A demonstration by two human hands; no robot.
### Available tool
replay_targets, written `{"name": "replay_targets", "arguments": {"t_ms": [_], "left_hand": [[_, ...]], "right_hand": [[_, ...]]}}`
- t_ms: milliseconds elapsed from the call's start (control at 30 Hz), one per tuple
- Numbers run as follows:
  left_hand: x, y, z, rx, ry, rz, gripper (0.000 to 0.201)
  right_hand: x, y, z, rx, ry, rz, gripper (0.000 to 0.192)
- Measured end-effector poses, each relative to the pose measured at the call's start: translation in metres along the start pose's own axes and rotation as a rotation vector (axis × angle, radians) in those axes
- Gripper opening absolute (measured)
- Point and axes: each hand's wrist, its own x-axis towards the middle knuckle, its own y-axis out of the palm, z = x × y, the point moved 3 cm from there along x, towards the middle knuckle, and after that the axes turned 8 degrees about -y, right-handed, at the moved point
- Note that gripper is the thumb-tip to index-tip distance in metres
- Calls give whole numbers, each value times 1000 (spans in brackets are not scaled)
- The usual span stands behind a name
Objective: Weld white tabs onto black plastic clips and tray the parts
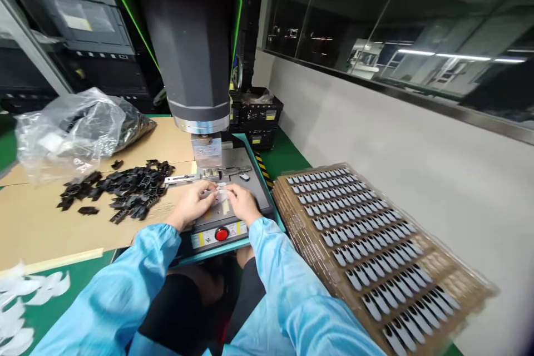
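Note:
Over the grey base plate (254,194) of a press machine, my left hand (192,204) and my right hand (243,203) meet with fingertips pinched. Between them is a small thin whitish piece (221,194); its exact kind is too small to make out, and the fingers partly cover it. Just beyond my fingertips lies a metal fixture (211,173), under the block-shaped tool (207,150) of the machine head (194,55). A small light-grey oval part (244,177) with a dark edge rests on the plate, right of the fixture.
Black plastic parts (139,189) lie heaped on cardboard (137,239) at left, before a clear plastic bag (83,128). Stacked trays (438,256) of light-grey oval parts stand at right. A red button (221,233) faces me. White cut pieces (25,300) lie lower left.

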Motion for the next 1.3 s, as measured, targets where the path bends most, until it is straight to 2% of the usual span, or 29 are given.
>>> {"name": "replay_targets", "arguments": {"t_ms": [67,133,233,300,433,533,633,733,800,900,1033,1133,1300], "left_hand": [[-1,-7,5,-77,-105,-16,29],[-1,-17,9,-59,-155,-74,31],[7,-34,14,67,-159,-199,28],[17,-39,17,174,-108,-225,24],[41,-31,20,441,-13,-167,16],[51,-21,20,496,36,-116,19],[49,-16,20,536,79,-85,24],[40,-15,19,565,103,-90,30],[36,-15,17,589,102,-105,33],[34,-15,12,629,45,-106,31],[33,-15,2,658,-16,-83,31],[29,-17,-4,649,-28,-86,33],[30,-18,-11,634,-52,-71,37]], "right_hand": [[-1,-1,-3,-2,27,-23,17],[-3,-3,-3,-39,45,-48,17],[1,-7,1,-124,9,-107,16],[10,-9,4,-173,-41,-133,16],[39,-4,7,-280,-68,-120,19],[62,6,8,-398,-52,-81,26],[75,17,13,-545,-82,0,26],[76,25,20,-650,-154,74,26],[72,27,25,-703,-189,107,33],[70,26,33,-821,-205,160,43],[75,23,41,-977,-209,263,45],[77,20,43,-994,-212,305,49],[72,17,44,-957,-199,303,46]]}}
